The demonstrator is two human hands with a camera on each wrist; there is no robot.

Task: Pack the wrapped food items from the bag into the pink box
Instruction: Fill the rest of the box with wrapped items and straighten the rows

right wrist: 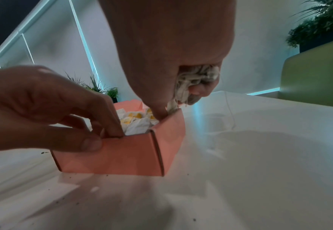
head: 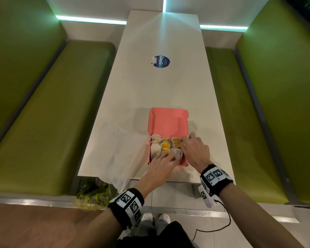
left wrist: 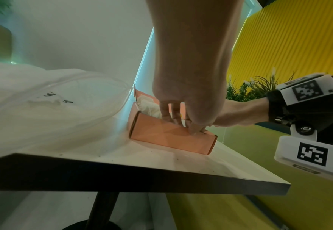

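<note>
The pink box (head: 168, 122) stands open near the table's front edge, lid tipped back, packed with several white and yellow wrapped food items (head: 165, 145). My left hand (head: 168, 159) pinches the box's front wall (right wrist: 122, 155), thumb outside and fingers inside against a wrapped item. My right hand (head: 186, 144) is at the box's right side. There it grips one crumpled wrapped item (right wrist: 197, 80) and holds it down just inside the right wall. A flat, clear plastic bag (head: 111, 149) lies on the table left of the box, shown also in the left wrist view (left wrist: 63, 109).
The long white table (head: 159, 86) carries a round blue sticker (head: 161, 62) farther back. Green benches (head: 52, 113) run along both sides. A green-yellow plastic bag (head: 95, 194) sits below the table's front left corner. A black cable (head: 222, 221) hangs from my right wrist.
</note>
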